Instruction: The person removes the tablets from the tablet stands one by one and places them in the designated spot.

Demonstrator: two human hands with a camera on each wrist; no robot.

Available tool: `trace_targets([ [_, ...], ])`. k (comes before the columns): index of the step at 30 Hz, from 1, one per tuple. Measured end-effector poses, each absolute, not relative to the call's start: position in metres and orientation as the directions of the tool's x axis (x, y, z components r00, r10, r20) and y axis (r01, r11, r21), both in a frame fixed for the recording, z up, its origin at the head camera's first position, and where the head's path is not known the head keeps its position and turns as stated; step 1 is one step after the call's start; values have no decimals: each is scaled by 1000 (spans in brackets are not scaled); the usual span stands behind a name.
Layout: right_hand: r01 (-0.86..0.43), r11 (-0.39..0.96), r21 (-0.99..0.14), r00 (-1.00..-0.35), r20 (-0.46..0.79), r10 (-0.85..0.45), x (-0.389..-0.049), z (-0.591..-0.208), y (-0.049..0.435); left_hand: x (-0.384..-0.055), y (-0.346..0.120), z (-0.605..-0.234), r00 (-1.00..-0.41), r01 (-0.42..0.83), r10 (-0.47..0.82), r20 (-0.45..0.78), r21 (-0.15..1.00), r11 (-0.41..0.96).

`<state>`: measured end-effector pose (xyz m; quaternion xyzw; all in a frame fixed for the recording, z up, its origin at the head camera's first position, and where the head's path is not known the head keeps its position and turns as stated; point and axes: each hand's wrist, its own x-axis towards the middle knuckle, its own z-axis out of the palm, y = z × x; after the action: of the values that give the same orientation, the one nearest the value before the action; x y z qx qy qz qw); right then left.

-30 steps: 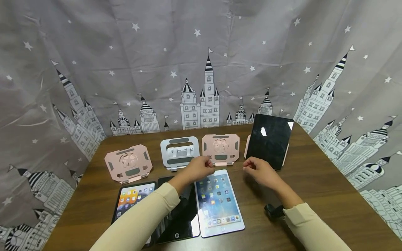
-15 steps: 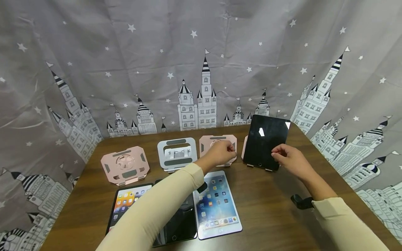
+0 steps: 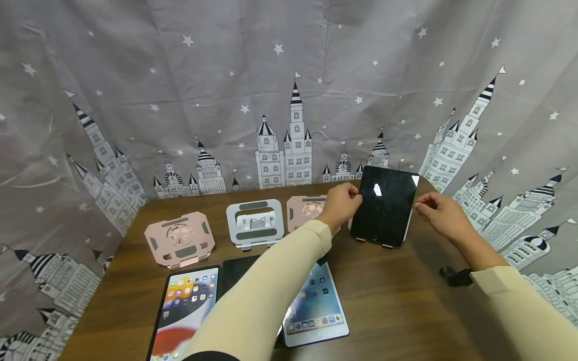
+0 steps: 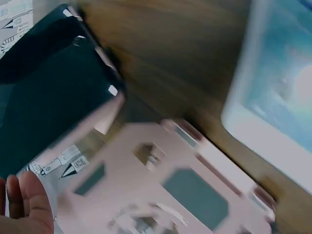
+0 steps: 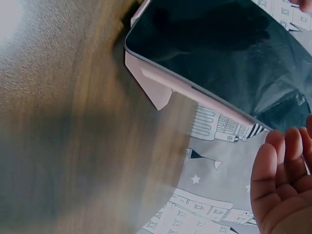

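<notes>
A tablet with a dark screen (image 3: 385, 208) leans upright on a pink stand (image 5: 151, 83) at the back right. My left hand (image 3: 341, 203) is at the tablet's left edge, fingers bent loosely. In the left wrist view its fingertips (image 4: 31, 183) come right up to that edge, with nothing gripped. Over on the other side, my right hand (image 3: 440, 213) is beside the tablet's right edge. The right wrist view has its relaxed fingers (image 5: 275, 144) close to the rim. Behind my left hand, a second pink stand (image 4: 195, 195) is partly covered.
Left of these are a pale grey stand (image 3: 255, 233) and another pink stand (image 3: 180, 239). Along the table's front lie a tablet with a lit orange-and-red screen (image 3: 191, 296), a dark tablet (image 3: 235, 271) partly under my left sleeve, and a white tablet (image 3: 318, 328). A castle-print curtain (image 3: 217, 75) hangs behind.
Both hands have moved right. My left hand went from above the white tablet to the dark tablet's left edge, my right hand from its front to its right edge. The tablet stays propped.
</notes>
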<state>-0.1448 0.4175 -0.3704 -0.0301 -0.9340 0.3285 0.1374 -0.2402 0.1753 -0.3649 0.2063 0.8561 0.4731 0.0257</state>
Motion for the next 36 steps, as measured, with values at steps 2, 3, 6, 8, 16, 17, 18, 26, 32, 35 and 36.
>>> trace_targets([
  [2, -22, 794, -608, -953, 252, 167, -147, -369, 420, -241, 185, -361, -929, 312, 333, 161, 825, 472],
  [3, -15, 796, -606, -951, 254, 176, -149, -369, 422, -241, 190, -360, -935, 307, 315, 165, 821, 481],
  [6, 0, 790, -613, -945, 259, 200, -153, -368, 424, -241, 200, -354, -947, 289, 278, 161, 805, 518],
  [8, 5, 772, -636, -941, 258, 219, -155, -370, 426, -242, 204, -351, -949, 284, 275, 151, 789, 545],
  [16, -22, 690, -723, -932, 265, 247, -164, -379, 428, -247, 209, -351, -952, 248, 300, 66, 742, 623],
  [17, -22, 682, -731, -934, 257, 247, -165, -380, 428, -248, 209, -351, -952, 241, 301, 54, 737, 632],
  [18, -22, 676, -737, -935, 254, 246, -165, -380, 427, -249, 209, -351, -952, 237, 304, 43, 733, 638],
  [26, -25, 606, -795, -938, 228, 260, -168, -378, 424, -250, 210, -349, -951, 219, 307, 35, 777, 590],
  [32, -11, 597, -802, -932, 225, 285, -169, -380, 421, -250, 210, -353, -952, 212, 302, 44, 808, 550],
  [35, -12, 566, -824, -927, 221, 302, -170, -383, 418, -250, 209, -356, -954, 209, 297, 44, 809, 549],
  [36, -13, 552, -834, -926, 219, 309, -171, -384, 417, -250, 209, -357, -954, 209, 295, 45, 806, 554],
])
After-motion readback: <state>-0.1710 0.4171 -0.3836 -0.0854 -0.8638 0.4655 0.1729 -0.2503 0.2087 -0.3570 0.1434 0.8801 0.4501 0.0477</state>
